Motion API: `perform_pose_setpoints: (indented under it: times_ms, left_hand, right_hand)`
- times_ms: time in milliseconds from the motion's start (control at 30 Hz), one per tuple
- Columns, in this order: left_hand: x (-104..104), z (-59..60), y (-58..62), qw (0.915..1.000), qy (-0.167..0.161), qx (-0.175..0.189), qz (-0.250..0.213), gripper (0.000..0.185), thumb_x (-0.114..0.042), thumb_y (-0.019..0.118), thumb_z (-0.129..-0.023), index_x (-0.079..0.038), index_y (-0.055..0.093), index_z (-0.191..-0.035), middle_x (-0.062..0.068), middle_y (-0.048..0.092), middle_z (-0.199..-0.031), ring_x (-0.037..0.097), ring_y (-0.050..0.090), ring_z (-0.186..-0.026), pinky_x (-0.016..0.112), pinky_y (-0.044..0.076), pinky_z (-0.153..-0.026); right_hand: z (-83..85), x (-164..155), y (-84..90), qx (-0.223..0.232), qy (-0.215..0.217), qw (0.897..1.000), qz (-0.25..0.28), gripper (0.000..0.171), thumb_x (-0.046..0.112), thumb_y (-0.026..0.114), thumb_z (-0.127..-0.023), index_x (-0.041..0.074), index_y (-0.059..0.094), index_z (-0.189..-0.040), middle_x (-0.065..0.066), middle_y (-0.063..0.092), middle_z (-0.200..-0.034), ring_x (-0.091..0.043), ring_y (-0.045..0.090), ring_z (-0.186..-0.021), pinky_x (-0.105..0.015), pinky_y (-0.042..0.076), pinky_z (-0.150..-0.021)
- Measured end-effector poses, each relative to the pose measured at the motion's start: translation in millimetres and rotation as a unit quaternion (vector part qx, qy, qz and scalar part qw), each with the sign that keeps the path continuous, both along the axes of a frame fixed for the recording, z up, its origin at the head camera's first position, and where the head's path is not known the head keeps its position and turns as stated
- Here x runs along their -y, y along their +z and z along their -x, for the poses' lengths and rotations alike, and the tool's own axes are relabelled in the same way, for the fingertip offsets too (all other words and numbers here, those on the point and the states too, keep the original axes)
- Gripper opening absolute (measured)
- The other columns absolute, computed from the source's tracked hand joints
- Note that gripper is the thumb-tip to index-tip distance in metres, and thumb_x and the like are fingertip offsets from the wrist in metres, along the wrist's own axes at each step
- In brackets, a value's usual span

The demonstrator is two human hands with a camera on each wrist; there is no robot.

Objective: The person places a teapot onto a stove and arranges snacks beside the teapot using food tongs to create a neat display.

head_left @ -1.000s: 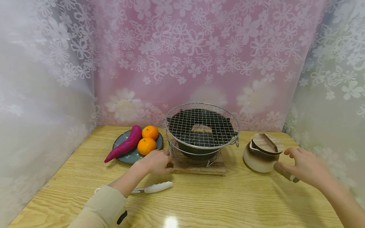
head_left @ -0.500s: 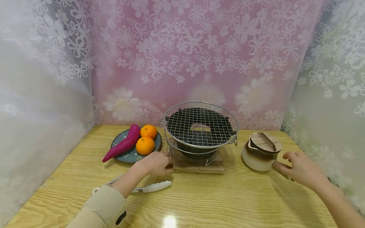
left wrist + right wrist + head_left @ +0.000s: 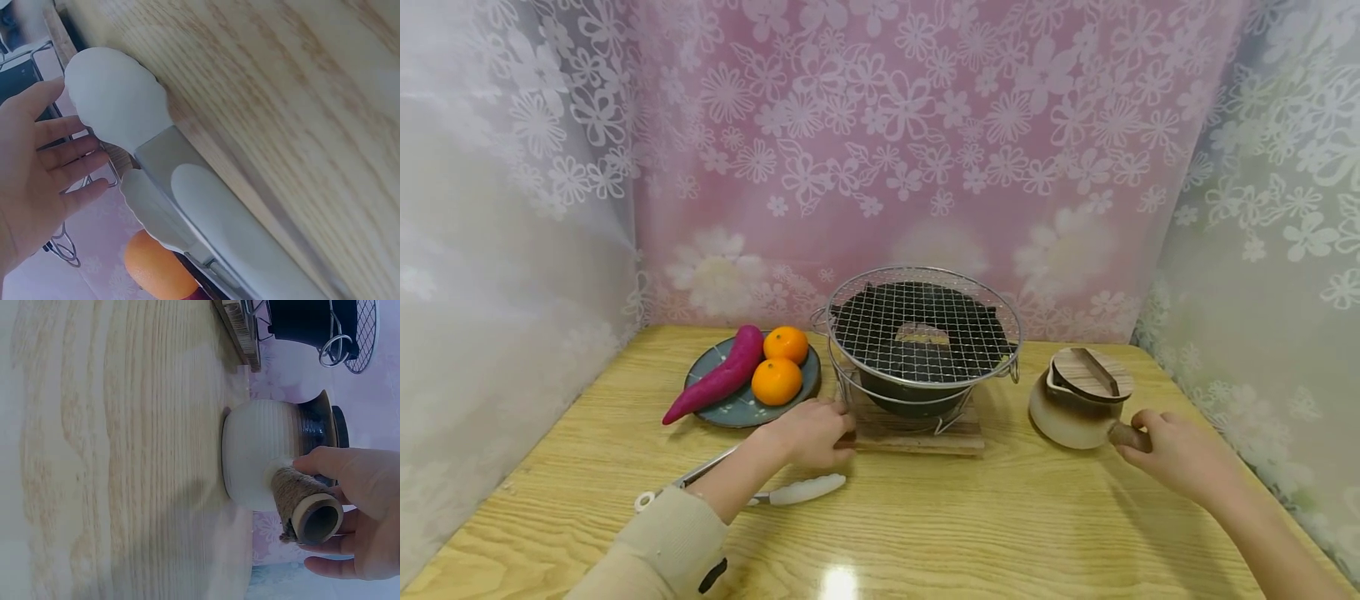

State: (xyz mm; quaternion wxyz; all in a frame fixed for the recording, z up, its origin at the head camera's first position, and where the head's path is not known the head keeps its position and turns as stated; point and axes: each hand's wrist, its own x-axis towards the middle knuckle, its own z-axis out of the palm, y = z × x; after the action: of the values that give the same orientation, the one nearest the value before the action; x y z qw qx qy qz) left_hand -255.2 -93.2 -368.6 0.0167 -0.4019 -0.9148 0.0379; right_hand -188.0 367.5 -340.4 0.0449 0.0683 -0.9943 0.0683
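One ceramic pot [image 3: 1066,414], likely heavy and fragile; right hand [image 3: 1172,454] wraps its rope-wound handle [image 3: 299,500]; left hand [image 3: 808,432] rests flat, holding nothing.

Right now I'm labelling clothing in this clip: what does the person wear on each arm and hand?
The left arm wears a beige sleeve with a ribbed cuff and a small dark mark near it. The right forearm is bare. Both the left hand and the right hand are bare: no gloves.
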Motion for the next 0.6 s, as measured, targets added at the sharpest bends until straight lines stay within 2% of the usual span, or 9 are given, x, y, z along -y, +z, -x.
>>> perform_pose_setpoints:
  times_ms: [300,467,600]
  left_hand:
    - [-0.8,-0.7,2.3,0.9997,0.000,-0.013,0.022,0.029,-0.040,0.060,-0.086,-0.013,0.064,-0.098,0.000,0.056,-0.089,0.021,0.056,-0.086,0.036,0.045,-0.076]
    - [-2.2,-0.6,2.1,0.9992,-0.004,-0.025,0.031,0.029,-0.041,0.060,-0.085,-0.014,0.063,-0.094,0.000,0.055,-0.084,0.019,0.056,-0.081,0.034,0.045,-0.071]
    - [-2.7,-1.8,1.4,0.9991,-0.004,-0.024,0.034,0.030,-0.041,0.060,-0.085,-0.013,0.063,-0.096,0.001,0.055,-0.085,0.019,0.056,-0.081,0.034,0.045,-0.070]
  right_hand:
    - [0.0,2.5,-3.5,0.002,-0.006,1.000,0.002,0.032,0.027,0.067,-0.081,0.000,0.057,-0.095,-0.005,0.051,-0.076,-0.018,0.044,-0.060,-0.032,0.033,-0.049]
    - [1.9,3.8,-4.2,-0.006,-0.004,1.000,-0.018,0.028,0.027,0.069,-0.079,0.005,0.053,-0.083,-0.004,0.045,-0.071,-0.018,0.039,-0.058,-0.031,0.029,-0.048]
    - [3.6,7.2,-5.1,-0.002,-0.010,0.999,-0.037,0.028,0.030,0.065,-0.081,0.010,0.046,-0.075,-0.003,0.042,-0.069,-0.019,0.037,-0.057,-0.032,0.027,-0.049]
